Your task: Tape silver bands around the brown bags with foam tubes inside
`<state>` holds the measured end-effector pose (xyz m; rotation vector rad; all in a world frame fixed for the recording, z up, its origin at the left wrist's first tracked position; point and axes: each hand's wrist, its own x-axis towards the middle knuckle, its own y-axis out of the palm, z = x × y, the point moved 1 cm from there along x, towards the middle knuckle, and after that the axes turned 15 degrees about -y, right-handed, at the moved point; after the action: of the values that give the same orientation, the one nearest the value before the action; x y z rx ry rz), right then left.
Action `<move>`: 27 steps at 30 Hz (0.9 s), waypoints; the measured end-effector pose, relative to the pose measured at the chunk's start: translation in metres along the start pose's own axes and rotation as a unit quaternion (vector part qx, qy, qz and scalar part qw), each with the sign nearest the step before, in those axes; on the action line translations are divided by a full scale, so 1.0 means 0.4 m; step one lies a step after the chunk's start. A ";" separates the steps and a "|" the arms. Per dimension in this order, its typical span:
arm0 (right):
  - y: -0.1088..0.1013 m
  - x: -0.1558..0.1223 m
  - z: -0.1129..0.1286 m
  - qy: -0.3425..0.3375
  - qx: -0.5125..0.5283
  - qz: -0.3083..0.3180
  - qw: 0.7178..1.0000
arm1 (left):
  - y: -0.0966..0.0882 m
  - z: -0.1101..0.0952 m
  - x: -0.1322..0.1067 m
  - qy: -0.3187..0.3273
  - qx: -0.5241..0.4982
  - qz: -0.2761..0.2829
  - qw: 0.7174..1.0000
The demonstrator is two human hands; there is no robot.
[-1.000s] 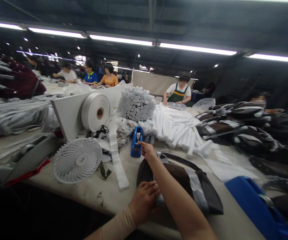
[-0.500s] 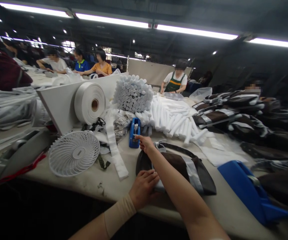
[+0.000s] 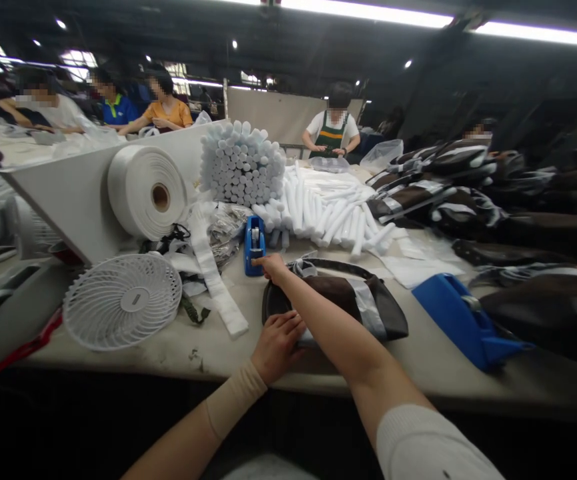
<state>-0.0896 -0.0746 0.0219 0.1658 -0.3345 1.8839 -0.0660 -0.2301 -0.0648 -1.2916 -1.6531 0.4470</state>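
The brown bag (image 3: 331, 297) carries a silver-grey band and black edging. The tape dispenser (image 3: 255, 247) just beyond it is bright blue, as is the plastic holder (image 3: 461, 321) on the right. The desk fan (image 3: 122, 301) and the foam rolls (image 3: 242, 167) are plain white. A beige sleeve (image 3: 233, 400) covers the left forearm, and a co-worker's dark green apron (image 3: 331, 137) shows orange stripes.

A blue tape dispenser (image 3: 254, 245) blocks the right hand (image 3: 271, 268).
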 end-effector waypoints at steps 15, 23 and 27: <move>-0.390 -0.305 0.056 0.234 0.322 0.118 0.910 | -0.007 -0.009 -0.009 0.013 0.016 -0.007 1.000; -0.401 -0.357 0.071 0.327 0.306 0.132 0.884 | -0.010 -0.011 -0.010 -0.009 -0.009 -0.014 1.000; -0.394 -0.372 0.047 0.350 0.292 0.137 0.879 | -0.010 -0.009 -0.010 -0.006 -0.013 -0.013 1.000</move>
<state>0.1075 -0.1668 0.0219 -0.1791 0.7512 2.1322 -0.0651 -0.2362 -0.0620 -1.2865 -1.6887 0.4195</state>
